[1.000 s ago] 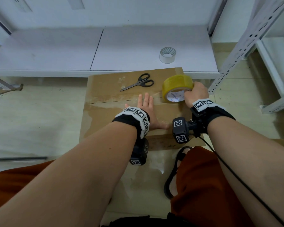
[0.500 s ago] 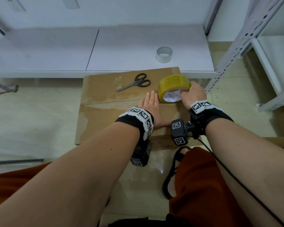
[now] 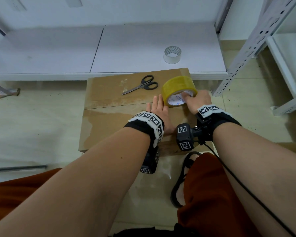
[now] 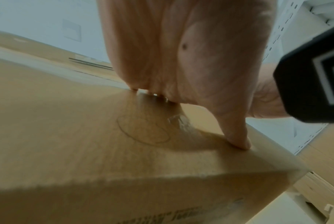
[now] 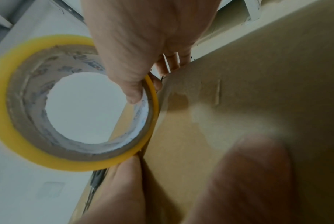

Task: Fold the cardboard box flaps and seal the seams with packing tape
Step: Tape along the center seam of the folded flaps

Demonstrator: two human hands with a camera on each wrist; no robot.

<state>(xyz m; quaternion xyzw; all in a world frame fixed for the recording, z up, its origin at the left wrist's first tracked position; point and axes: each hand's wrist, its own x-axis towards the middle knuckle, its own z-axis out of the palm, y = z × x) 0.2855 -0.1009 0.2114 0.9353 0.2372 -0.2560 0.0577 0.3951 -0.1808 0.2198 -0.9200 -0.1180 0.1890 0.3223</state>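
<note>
The right hand point(image 3: 199, 101) grasps the tape roll point(image 3: 179, 90): its thumb point(image 5: 132, 92) hooks inside the cardboard core and the remaining fingers curl over the outer yellow winding. The roll stands on edge on top of the box point(image 3: 109, 120), at the seam between the two closed flaps, toward the box's right end. The left hand point(image 3: 158, 108) lies flat on the near flap, fingers straight and together, palm down, with the fingertips just beside the roll; the left wrist view shows the thumb point(image 4: 237, 136) pressing the cardboard near the box edge.

Markings: the core's inner lining carries blue and red printing, too blurred in both views to read. Dark printed text runs along the box's side face in the left wrist view, cut off by the frame edge and illegible. A faint pencilled loop is drawn on the flap under the left hand. Both wrists wear bands with square black-and-white markers.

Black-handled scissors point(image 3: 140, 86) lie on the far flap, closed, well clear of both hands. A second, clear roll point(image 3: 172, 54) sits on the white shelf point(image 3: 58, 53) behind the box. The box's near right corner is hidden by the wrist cameras.
</note>
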